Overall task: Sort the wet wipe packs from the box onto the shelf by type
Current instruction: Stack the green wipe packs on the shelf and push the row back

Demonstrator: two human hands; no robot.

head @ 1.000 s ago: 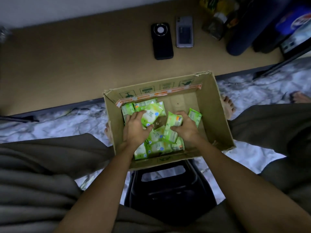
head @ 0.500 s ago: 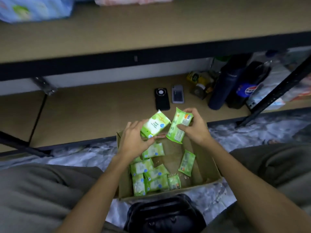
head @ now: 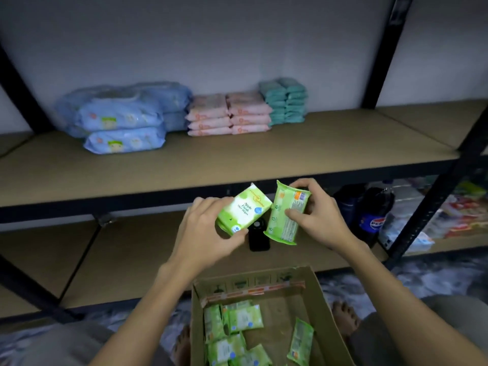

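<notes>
The shelf (head: 237,165) carries blue, pink and teal stacks; the cardboard box (head: 327,310) below holds green packs; left hand (head: 203,233) grips an Apple Fresh pack (head: 244,212); right hand (head: 319,215) pinches another green pack (head: 286,215).

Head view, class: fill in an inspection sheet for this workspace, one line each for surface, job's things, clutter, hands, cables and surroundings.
Surface: tan shelf board, bare to the right of the stacks.
Job's things: blue packs, pink packs and teal packs stacked along the wall; green packs loose in the cardboard box.
Clutter: black phone, dark bottles and mixed packaging on the lower shelf.
Hands: left hand grips a green pack, label up; right hand grips a green pack, back showing.
Cables: nothing seen.
Surroundings: pale wall, black shelf posts, marbled floor.
</notes>
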